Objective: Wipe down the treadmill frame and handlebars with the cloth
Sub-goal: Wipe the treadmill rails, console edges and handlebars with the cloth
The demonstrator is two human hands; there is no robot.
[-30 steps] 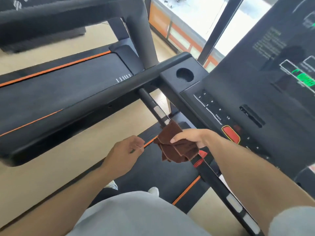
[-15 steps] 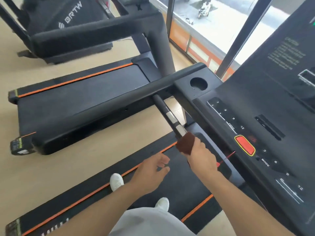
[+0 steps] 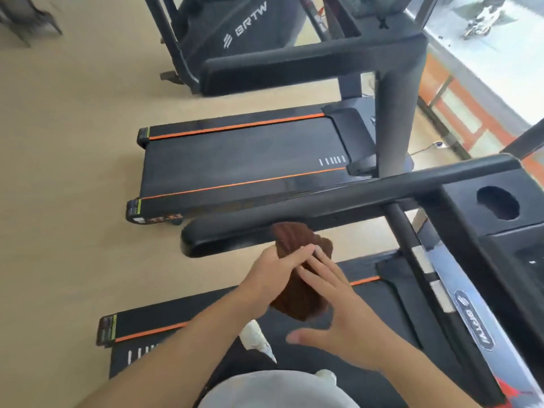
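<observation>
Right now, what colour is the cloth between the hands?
Dark brown cloth, plain with no pattern, shown in the head view.

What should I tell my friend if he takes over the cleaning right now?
Left hand: holds the brown cloth, fingers laid across it.
Right hand: open, fingers flat against the cloth, gripping nothing.
Cloth: in the air between the hands, just below the left handlebar, not touching the treadmill.
Done: can't tell from the picture what is already wiped.
Left: press the cloth on the handlebar and frame and wipe.
</observation>
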